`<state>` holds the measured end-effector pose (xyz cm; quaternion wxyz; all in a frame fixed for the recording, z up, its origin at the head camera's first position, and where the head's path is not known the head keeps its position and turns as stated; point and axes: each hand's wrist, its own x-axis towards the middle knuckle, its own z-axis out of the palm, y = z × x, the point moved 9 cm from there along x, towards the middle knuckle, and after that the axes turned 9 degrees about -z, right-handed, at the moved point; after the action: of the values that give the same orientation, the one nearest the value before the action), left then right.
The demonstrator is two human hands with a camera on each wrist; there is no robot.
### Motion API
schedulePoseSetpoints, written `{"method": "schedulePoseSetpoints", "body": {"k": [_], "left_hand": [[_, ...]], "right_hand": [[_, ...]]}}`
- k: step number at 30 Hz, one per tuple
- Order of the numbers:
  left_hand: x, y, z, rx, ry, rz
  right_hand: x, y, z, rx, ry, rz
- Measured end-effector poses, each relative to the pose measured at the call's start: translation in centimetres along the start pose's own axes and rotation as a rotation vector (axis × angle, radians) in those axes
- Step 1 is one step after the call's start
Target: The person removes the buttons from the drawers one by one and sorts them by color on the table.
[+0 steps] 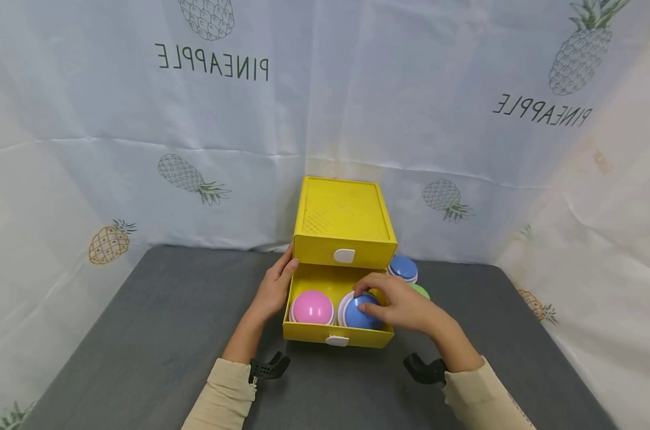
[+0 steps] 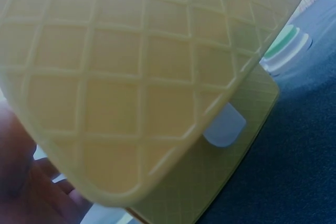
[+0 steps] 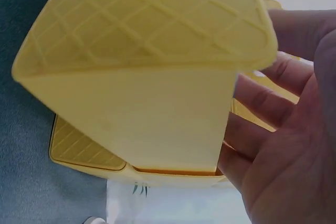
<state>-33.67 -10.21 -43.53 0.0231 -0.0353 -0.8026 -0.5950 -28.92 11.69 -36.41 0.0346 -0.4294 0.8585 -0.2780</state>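
Note:
A yellow two-drawer box (image 1: 346, 209) stands at the back of the table, its lower drawer (image 1: 309, 332) pulled out. Inside that drawer, at the left, sits a pink dome with a white rim (image 1: 312, 307). Beside it on the right is a blue dome with a white rim (image 1: 361, 313), tilted. My right hand (image 1: 405, 301) pinches this blue dome between thumb and fingers; in the right wrist view the drawer front hides its fingertips. My left hand (image 1: 273, 286) rests along the box's left side with its fingers extended, partly hidden behind the box.
Right of the box, another blue dome (image 1: 404, 267) and a green dome (image 1: 420, 290) lie on the dark grey table (image 1: 196, 334). A white curtain with pineapple prints (image 1: 239, 119) hangs directly behind the box. White tabs (image 1: 343, 256) mark the drawer fronts.

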Motion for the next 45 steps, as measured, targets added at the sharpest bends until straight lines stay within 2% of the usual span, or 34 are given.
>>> {"method": "schedulePoseSetpoints", "body": {"k": [4, 11, 17, 23, 26, 31, 39, 45], "left_hand": [[0.1, -0.1, 0.0, -0.004, -0.014, -0.007], [0.2, -0.1, -0.1, 0.002, -0.033, -0.032], [0.2, 0.0, -0.3, -0.001, -0.023, -0.04], [0.2, -0.3, -0.6, -0.01, -0.024, -0.051], [0.2, -0.5, -0.5, -0.019, -0.034, -0.061], [0.2, -0.6, -0.4, -0.035, -0.034, -0.073], [0.1, -0.6, -0.1, -0.029, -0.03, -0.072], [0.0, -0.6, 0.1, -0.03, -0.03, -0.068]], "right_hand": [[0.0, -0.3, -0.5, 0.036, 0.039, -0.055], [-0.3, 0.3, -0.6, 0.108, 0.028, -0.03], [-0.2, 0.0, -0.3, 0.139, -0.011, -0.064], [-0.2, 0.1, 0.0, 0.193, -0.014, -0.028], [-0.5, 0.2, -0.1, 0.204, 0.044, -0.033], [-1.4, 0.5, -0.5, 0.263, 0.19, -0.073], [-3.5, 1.1, -1.9, 0.394, 0.423, -0.062], [-5.0, 1.7, -3.6, 0.461, 0.557, -0.136]]}}
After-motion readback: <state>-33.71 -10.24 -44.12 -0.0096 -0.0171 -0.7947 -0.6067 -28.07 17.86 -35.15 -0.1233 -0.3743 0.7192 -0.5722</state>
